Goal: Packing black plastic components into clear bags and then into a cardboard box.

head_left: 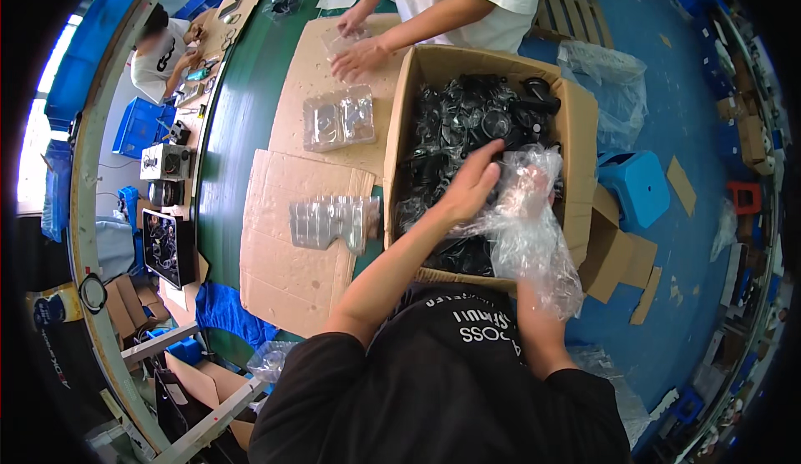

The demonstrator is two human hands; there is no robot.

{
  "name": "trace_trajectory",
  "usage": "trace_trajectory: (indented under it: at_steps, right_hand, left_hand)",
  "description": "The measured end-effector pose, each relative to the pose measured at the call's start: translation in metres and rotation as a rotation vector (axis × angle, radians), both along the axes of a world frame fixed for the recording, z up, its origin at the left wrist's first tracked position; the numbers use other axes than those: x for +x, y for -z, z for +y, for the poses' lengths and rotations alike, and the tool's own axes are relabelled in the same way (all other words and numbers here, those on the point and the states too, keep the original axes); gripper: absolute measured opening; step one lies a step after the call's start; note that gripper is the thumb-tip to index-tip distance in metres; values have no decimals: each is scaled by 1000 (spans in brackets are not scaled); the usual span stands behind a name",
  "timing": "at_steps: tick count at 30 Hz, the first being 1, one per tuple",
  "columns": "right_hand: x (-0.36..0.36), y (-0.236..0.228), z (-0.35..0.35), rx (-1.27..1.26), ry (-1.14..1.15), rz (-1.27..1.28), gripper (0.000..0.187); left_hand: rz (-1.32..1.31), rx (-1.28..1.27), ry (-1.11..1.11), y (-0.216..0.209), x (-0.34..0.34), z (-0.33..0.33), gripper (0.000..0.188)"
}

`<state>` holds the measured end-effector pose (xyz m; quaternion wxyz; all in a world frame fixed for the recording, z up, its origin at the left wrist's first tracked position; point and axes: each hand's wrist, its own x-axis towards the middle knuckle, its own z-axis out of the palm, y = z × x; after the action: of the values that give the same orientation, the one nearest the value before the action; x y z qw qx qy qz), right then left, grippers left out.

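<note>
An open cardboard box [400,122] in front of me is filled with black parts [455,122], many wrapped in clear film. Over the box, my left hand [474,182] has its fingers stretched out, just left of a crumpled clear plastic bag [534,251]. My right hand [531,199] shows blurrily through this bag and seems to grip it. The film hides most of those fingers and drapes down over my right forearm. A rounded black part [538,95] lies at the box's far right corner.
Left of the box, clear plastic trays [338,119] and stacked clear blister trays [325,222] lie on flat cardboard [275,255] over a green table [259,88]. Across it, a co-worker's hands [359,59] handle a clear tray. A blue stool [634,189] stands on the right.
</note>
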<state>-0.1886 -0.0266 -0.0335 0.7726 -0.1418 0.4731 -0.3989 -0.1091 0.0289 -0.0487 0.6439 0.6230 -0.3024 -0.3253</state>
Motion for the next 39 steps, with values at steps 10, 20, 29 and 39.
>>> trace_trajectory:
  at_steps: [10, 20, 29, 39]
  right_hand:
    - [-4, 108, 31, -24, -966, -455, 45]
    - [-49, -38, -52, -734, -537, 177, 24]
    - [-76, -20, -56, -734, -594, -156, 24]
    - [-73, 23, -57, -335, -613, -851, 21]
  left_hand:
    - [41, -78, -384, 32, 63, 19, 36]
    - [260, -67, 406, -35, -62, -8, 77]
    - [-144, 493, 677, -38, -49, -21, 31]
    - [86, 334, 881, -18, 0, -29, 17]
